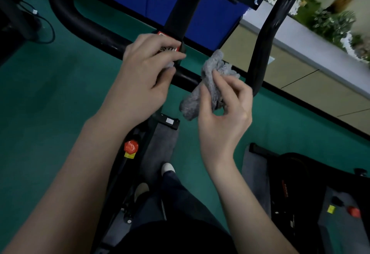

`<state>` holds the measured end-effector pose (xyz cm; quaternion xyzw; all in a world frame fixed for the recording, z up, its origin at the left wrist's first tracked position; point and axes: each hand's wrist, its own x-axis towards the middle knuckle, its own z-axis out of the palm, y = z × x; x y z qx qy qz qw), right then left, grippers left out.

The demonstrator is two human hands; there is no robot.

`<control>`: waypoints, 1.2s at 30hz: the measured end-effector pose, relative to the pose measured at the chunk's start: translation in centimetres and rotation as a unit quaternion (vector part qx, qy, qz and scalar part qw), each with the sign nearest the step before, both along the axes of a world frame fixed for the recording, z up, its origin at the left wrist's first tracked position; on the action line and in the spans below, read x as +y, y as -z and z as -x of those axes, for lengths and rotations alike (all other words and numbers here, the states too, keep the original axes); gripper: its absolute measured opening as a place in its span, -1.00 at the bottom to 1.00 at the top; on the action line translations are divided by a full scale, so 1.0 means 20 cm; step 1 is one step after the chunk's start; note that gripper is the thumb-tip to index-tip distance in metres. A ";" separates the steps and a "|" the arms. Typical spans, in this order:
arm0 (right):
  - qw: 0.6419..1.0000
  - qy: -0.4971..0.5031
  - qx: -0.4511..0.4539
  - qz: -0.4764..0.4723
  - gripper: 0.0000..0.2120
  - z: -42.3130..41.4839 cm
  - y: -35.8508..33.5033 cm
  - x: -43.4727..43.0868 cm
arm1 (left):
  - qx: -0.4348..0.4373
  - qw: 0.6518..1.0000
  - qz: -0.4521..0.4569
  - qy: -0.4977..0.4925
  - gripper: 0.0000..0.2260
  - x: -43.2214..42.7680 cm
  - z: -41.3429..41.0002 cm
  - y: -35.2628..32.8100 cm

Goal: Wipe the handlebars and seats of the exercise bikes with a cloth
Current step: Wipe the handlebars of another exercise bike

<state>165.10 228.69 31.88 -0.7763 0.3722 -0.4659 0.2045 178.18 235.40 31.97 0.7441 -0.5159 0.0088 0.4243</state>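
At 10 o'clock the left horn of the black handlebar [64, 11] is being seen curving down into a crossbar whose long axis is running from 10 o'clock toward 4 o'clock above the green floor [40, 93]. Just left of centre the left hand [148, 67] is being held over that crossbar beside the stem. Its thumb and forefinger are being closed on a grey scrap, judged to be one end of the cloth [212, 63]; whether the bar is also being gripped cannot be told. At 7 o'clock a red knob [131, 146] is showing on the frame below. Just right of centre the bunched cloth is being draped across the crossbar, its long axis lying from 7 o'clock to 1 o'clock with the tail hanging low. It is being pinched in the curled fingers of the right hand [222, 113], so the hands are being kept apart, each on the fabric. Beyond it the right horn is pointing toward 1 o'clock. At 4 o'clock a second bike [300, 173] is being left untouched. The task is judged to be early: the crossbar is being worked, while horns, seats (none being shown) and the other bike appear outstanding.
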 end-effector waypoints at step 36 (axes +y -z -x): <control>0.987 0.055 -0.135 -0.070 -0.82 0.03 0.18 0.13 | -0.054 0.998 -0.011 0.036 -0.83 -0.02 -0.01 0.01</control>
